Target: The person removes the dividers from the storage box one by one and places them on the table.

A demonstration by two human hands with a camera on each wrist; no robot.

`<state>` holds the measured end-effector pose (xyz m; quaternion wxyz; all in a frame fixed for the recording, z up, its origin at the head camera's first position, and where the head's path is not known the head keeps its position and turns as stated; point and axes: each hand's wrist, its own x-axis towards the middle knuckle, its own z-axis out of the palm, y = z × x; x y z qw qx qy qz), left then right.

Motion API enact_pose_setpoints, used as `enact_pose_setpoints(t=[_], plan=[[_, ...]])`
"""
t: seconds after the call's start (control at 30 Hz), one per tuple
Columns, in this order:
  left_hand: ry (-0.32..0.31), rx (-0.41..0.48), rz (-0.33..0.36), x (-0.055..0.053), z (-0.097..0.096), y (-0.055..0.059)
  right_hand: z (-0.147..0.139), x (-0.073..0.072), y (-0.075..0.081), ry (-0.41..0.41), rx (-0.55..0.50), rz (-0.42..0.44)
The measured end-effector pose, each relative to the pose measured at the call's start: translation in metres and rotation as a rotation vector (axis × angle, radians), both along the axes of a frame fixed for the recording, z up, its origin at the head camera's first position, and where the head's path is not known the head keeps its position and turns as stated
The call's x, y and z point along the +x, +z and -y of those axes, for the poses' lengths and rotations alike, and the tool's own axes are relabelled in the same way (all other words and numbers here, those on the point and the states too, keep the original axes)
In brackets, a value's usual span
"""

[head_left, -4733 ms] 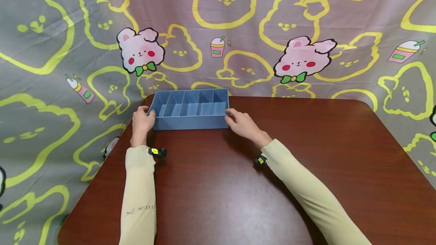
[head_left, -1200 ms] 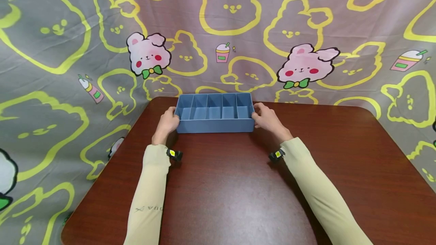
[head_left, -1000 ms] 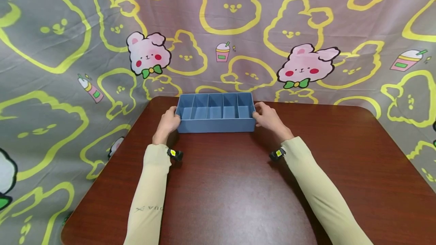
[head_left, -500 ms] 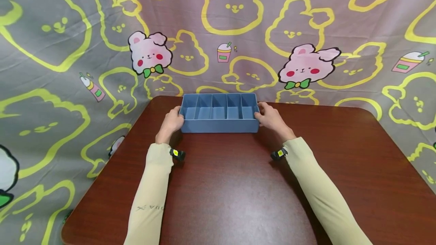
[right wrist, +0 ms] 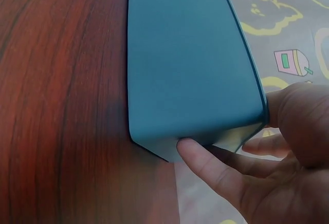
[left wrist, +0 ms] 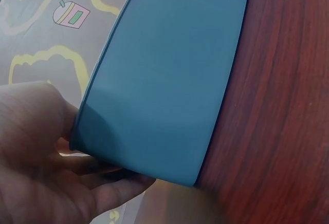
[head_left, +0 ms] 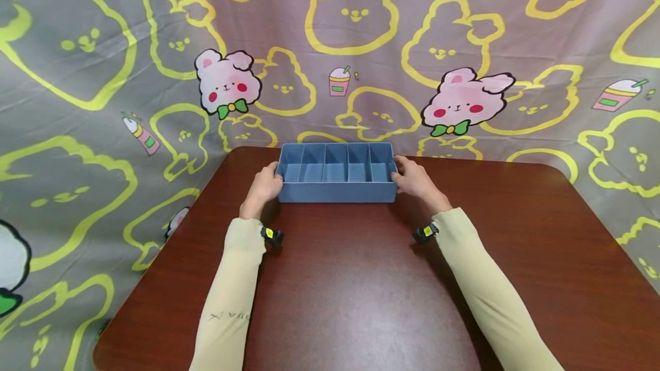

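A blue rectangular tray (head_left: 337, 192), split by upright dividers into several empty compartments, stands at the far side of the table with its long front wall toward me. My left hand (head_left: 265, 184) grips its left end, thumb at the rim. At the right end my right hand (head_left: 415, 180) holds it the same way. In the left wrist view, the fingers (left wrist: 123, 189) curl against the end wall of the tray (left wrist: 169, 80). The right wrist view shows a fingertip (right wrist: 187, 147) pressing the other end wall, low down, beside the tray's smooth front (right wrist: 190, 59).
The brown wooden table (head_left: 340, 296) has rounded far corners. Directly behind it hangs a grey-pink curtain (head_left: 371, 67) with yellow outlines and cartoon bunnies, which also runs along the left and right sides. A small black camera (head_left: 271, 236) sits on each wrist.
From the table's far left corner the tray has moved right, both hands holding its ends throughout. Over the last half second it shifts slightly further right.
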<state>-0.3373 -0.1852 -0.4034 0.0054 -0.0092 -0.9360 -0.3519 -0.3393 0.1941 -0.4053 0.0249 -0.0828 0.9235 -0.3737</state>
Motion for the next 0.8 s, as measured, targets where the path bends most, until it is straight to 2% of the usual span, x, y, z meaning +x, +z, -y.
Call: enact_pose_setpoints(t=[0.37, 0.63, 0.8], plan=[[-0.017, -0.004, -0.019, 0.001, -0.007, 0.001, -0.01, -0.001, 0.001, 0.025, 0.004, 0.048], [-0.019, -0.008, -0.006, 0.001, -0.013, 0.0, -0.015, 0.001, 0.001, 0.024, 0.01, 0.054], [-0.022, -0.023, -0.025, 0.0, -0.015, 0.0, -0.018, 0.003, 0.002, 0.028, 0.006, 0.055]])
